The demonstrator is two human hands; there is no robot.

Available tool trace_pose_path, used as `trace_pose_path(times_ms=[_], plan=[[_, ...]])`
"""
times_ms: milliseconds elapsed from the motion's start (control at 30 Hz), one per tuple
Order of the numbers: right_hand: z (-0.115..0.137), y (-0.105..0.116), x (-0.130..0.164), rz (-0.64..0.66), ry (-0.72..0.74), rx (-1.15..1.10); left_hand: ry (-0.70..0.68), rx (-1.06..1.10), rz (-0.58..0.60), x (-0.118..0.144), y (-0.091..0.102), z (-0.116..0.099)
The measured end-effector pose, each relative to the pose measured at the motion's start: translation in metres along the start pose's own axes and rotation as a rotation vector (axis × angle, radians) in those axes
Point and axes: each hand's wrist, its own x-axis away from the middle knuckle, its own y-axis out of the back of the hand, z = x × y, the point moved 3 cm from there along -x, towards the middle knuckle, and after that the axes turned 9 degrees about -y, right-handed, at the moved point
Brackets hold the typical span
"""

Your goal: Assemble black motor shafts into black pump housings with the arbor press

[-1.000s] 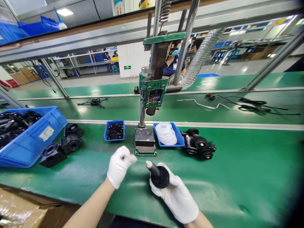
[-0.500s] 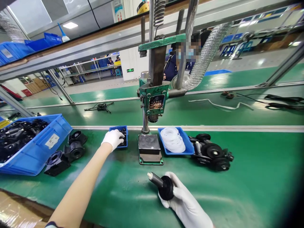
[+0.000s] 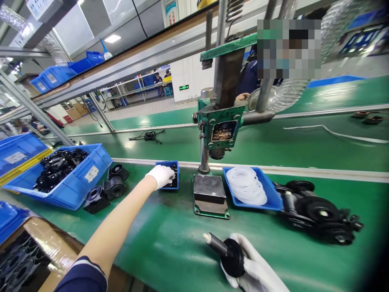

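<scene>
The green hand press (image 3: 219,134) stands at the middle of the bench (image 3: 170,243), and everything else sits around it. Just left of its base plate (image 3: 210,196) is a small blue tray of black rings (image 3: 174,177); the left hand (image 3: 160,175), gloved in white, reaches into that tray with fingers curled over the rings, though whether it has pinched one cannot be told. In front of the press and slightly right, the right hand (image 3: 255,269) is closed around a black disc with a shaft (image 3: 227,251), shaft tip pointing up and back toward the press. Right of the base plate lies a blue tray of white rings (image 3: 247,185), and beyond it a cluster of black assembled parts (image 3: 319,213). Far left of the press, a large blue bin (image 3: 65,178) holds more black parts

The step in hand looks like picking a ring for the shaft. The next move would call for a clean pinch on a single ring and bringing it squarely over the shaft tip
</scene>
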Motion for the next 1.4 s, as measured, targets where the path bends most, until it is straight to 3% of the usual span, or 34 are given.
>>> trace_pose_path(times_ms=[433,600,767,900,1067,1233,1300,1400], plan=[[0.007,-0.014,0.010,-0.020,0.009,0.023,-0.123,-0.024,0.004,0.000,0.004,0.006],[0.006,-0.012,0.010,-0.012,0.014,0.011,-0.084,-0.048,-0.084,0.013,0.008,0.003],[0.005,-0.011,0.009,-0.010,0.011,-0.004,-0.076,-0.039,-0.111,0.025,-0.003,-0.006],[0.005,-0.014,0.010,-0.004,0.021,0.002,-0.111,0.020,-0.106,0.019,-0.008,-0.005],[0.004,-0.012,0.008,-0.016,0.023,-0.013,-0.123,0.218,-0.130,0.008,-0.006,0.005],[0.006,-0.014,0.010,0.014,0.057,-0.001,-0.025,0.594,-0.336,0.024,-0.005,0.010],[0.007,-0.016,0.011,0.022,0.082,0.038,0.017,0.806,-0.452,0.038,-0.009,0.002],[0.007,-0.016,0.009,0.013,0.138,0.156,0.034,1.171,-0.586,0.058,-0.024,-0.028]])
